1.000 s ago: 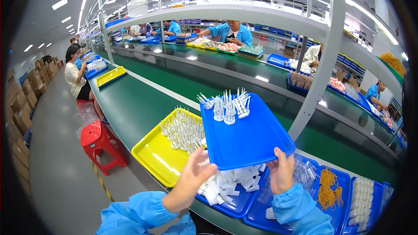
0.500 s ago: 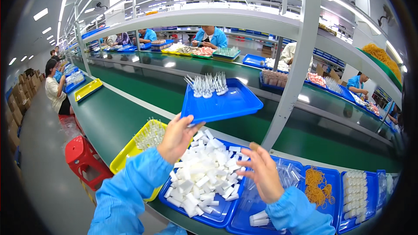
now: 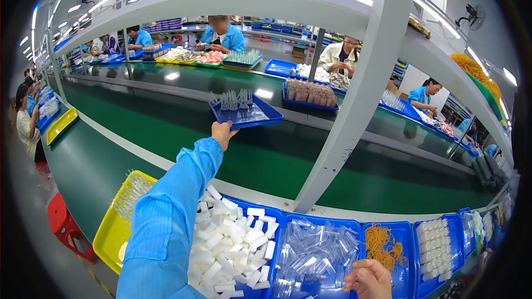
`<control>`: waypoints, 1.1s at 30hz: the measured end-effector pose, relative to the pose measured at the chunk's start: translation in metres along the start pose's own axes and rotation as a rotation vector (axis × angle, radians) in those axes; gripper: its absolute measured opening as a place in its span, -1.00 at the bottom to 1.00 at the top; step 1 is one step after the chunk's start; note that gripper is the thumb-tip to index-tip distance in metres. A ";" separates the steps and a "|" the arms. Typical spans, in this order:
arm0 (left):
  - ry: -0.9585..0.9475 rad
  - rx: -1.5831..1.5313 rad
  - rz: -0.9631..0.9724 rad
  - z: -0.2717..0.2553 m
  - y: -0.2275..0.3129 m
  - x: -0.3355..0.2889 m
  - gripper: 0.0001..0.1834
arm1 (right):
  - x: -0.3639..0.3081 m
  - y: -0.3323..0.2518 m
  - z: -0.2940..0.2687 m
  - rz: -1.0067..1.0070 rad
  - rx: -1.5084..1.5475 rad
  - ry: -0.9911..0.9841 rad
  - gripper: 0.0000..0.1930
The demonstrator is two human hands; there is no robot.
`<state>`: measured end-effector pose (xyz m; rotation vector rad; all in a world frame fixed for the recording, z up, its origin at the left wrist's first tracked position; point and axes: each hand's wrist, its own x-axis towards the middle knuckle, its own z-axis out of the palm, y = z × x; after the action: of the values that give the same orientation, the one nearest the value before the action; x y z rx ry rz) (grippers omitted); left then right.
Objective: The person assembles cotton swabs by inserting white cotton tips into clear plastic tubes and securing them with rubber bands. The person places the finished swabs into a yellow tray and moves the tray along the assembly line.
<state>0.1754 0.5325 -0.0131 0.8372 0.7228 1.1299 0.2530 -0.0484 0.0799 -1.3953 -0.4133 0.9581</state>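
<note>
My left hand (image 3: 224, 134) reaches far out over the green conveyor, gripping the near edge of a blue tray (image 3: 260, 115). Small clear pieces with thin upright stems (image 3: 235, 99) stand grouped in that tray's left part. At the lower edge, my right hand (image 3: 370, 281) is loosely curled with its fingers partly apart, over the right side of a blue tray of clear plastic tubes (image 3: 316, 249). A tan cover is on one of its fingers, and nothing shows in its grasp. My left sleeve hides part of a tray of white blocks (image 3: 230, 243).
A yellow tray (image 3: 105, 241) of clear stemmed pieces lies left of my sleeve. Rightward are trays of orange rubber bands (image 3: 385, 243) and pale stacked pieces (image 3: 435, 252). A slanted white post (image 3: 354, 99) rises from the bench. Co-workers sit across the line; a red stool (image 3: 66, 227) stands left.
My left hand has carried the blue tray farther out over the conveyor. My right hand has drawn back toward the lower edge, and its spread fingers have curled. The view has shifted rightward.
</note>
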 end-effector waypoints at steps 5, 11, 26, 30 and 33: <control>0.017 0.692 0.249 0.006 -0.033 -0.007 -0.43 | 0.004 0.000 -0.003 -0.007 0.073 0.135 -0.77; -0.083 1.453 0.436 -0.010 -0.042 -0.019 -0.53 | 0.014 0.004 -0.006 0.004 0.096 0.159 -0.78; -0.234 1.985 0.278 0.038 -0.027 0.082 0.06 | 0.023 0.015 -0.012 0.059 0.056 0.255 -0.79; -0.275 2.064 0.163 0.040 -0.013 0.093 -0.02 | 0.019 0.017 -0.014 0.031 0.079 0.299 -0.79; -0.466 2.107 0.059 0.031 0.002 0.094 -0.10 | 0.015 0.013 -0.012 0.020 0.077 0.305 -0.80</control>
<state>0.2264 0.6169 -0.0026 2.6906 1.3561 -0.2870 0.2665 -0.0464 0.0613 -1.4491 -0.1323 0.7533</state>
